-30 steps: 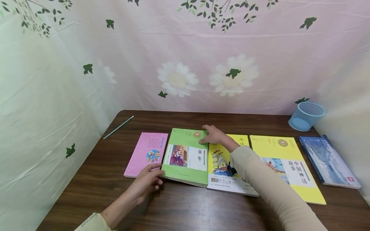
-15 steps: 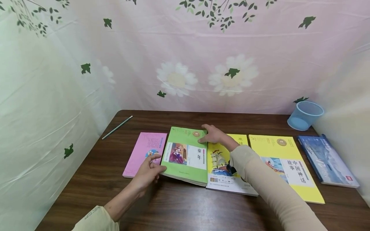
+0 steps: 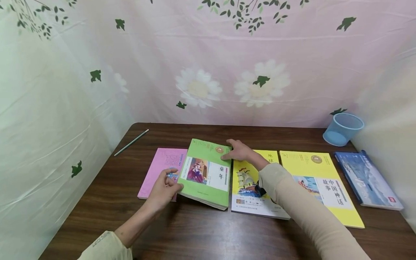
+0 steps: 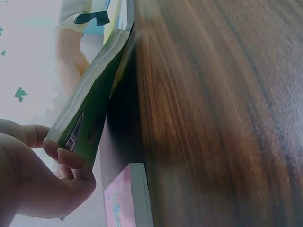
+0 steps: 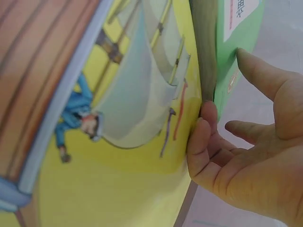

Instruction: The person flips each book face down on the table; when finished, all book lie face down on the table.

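In the head view my left hand [image 3: 162,189] holds a green paperback book [image 3: 206,175] by its lower left corner. The left wrist view has that book [image 4: 90,94] tilted, its held side raised off the table, with fingers underneath. My right hand [image 3: 239,150] is at the book's upper right corner, thumb on the cover. Seen from the right wrist, its fingers [image 5: 200,144] curl at the book's edge, close beside a yellow book [image 5: 142,165] with a sailing ship. A pink book [image 3: 157,168] lies partly under the raised green one.
Right of the ship book [image 3: 247,177] lie a larger yellow book [image 3: 308,162] and a blue book [image 3: 370,180]. A light blue cup [image 3: 343,130] stands at the back right. A thin pencil-like stick [image 3: 131,142] lies back left on the brown table [image 3: 201,238].
The green book's left side has risen and the book has shifted left, over part of the pink book and away from the ship book. My left hand has moved slightly up with it.
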A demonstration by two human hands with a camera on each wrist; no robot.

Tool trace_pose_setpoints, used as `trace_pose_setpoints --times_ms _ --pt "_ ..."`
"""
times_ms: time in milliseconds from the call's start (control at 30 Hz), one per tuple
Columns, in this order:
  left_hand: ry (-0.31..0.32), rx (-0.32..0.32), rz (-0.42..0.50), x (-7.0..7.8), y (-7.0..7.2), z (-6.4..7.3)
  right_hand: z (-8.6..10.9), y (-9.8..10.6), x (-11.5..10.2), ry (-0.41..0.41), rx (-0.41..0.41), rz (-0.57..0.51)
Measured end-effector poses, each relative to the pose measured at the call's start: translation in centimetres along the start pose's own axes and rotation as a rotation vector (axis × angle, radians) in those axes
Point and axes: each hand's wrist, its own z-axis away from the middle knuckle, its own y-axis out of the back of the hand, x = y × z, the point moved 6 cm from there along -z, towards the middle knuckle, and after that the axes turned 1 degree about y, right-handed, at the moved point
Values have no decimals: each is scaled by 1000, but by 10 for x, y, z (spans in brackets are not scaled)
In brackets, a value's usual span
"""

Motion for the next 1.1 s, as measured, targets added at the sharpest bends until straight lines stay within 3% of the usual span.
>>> trace_pose_setpoints --times_ms 167,500,800,933,1100 --pt "-57 23 -82 7 4 1 0 1 -4 -5 -7 30" --pt "-135 17 -114 23 7 8 4 8 -28 6 3 64" --pt "-262 48 -219 38 1 22 3 4 -91 211 71 54" --pt "-351 84 -300 46 -3 27 6 -3 -120 264 56 54" --pt "-396 115 -372 50 -5 30 5 -8 -141 287 34 95"
